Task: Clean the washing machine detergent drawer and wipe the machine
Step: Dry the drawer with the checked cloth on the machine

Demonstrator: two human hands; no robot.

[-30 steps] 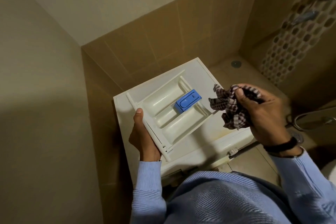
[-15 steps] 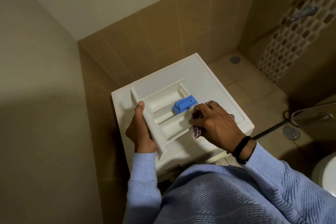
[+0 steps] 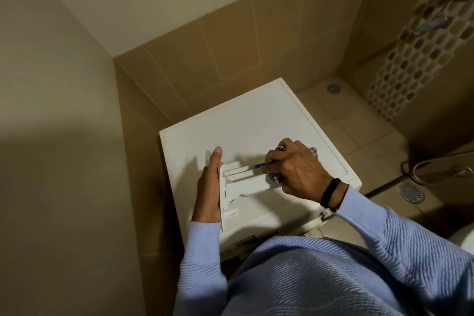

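Since half a second ago you have tipped the detergent drawer [image 3: 246, 183] up onto its long side, so its compartments now face away from you and only a sliver of the blue insert [image 3: 259, 165] shows. Your right grip [image 3: 295, 169] has gone deeper into it.

The drawer sits at the middle of the frame, over the near left part of the white washing machine [image 3: 243, 123] top; you cannot tell whether it touches the top. Your left grip [image 3: 209, 187] holds the drawer's front end, at the left. The thumb lies straight along the upper edge, the palm is flat against the panel and the fingers are hidden behind it. Your right grip is curled around the checked cloth [image 3: 275, 177] and presses it against the drawer's right portion, beside the blue insert. A second fold of the cloth pokes out behind the knuckles. A black band [image 3: 331, 192] circles that wrist above the light blue sleeve [image 3: 379, 233].

At the right edge a round floor drain [image 3: 411, 193] is set in the tiles, and metal shower fittings [image 3: 433, 23] show in the upper right.
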